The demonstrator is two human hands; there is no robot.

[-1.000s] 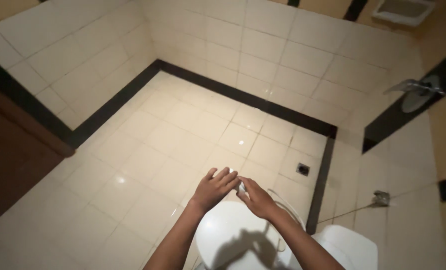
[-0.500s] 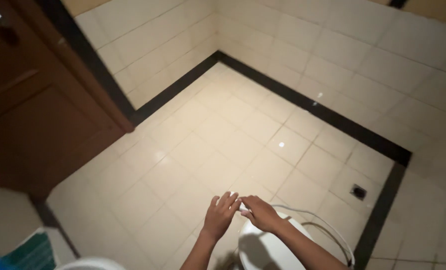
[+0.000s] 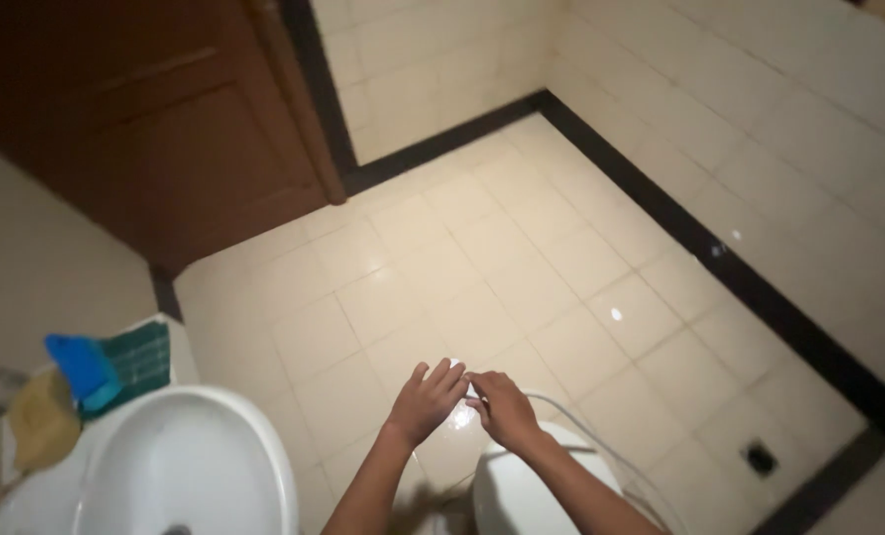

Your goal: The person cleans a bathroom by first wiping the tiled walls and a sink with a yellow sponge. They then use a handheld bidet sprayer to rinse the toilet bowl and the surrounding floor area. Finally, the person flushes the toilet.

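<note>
floor [image 3: 522, 267]: cream tiles, black border | brown door [image 3: 155, 129] | white sink [image 3: 185, 466]

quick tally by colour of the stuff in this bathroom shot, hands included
White: 2, the sink basin and the toilet
Blue: 1, a block-shaped thing on the sink ledge
Green: 1, a ribbed pad under it
Yellowish: 1, a blurred object beside them
Brown: 1, the door
Bare hands: 2, left hand and right hand, fingertips meeting
Total: 8

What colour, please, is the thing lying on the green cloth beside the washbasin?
Bright blue; the blue thing shows best in the head view, at the left edge.
</note>
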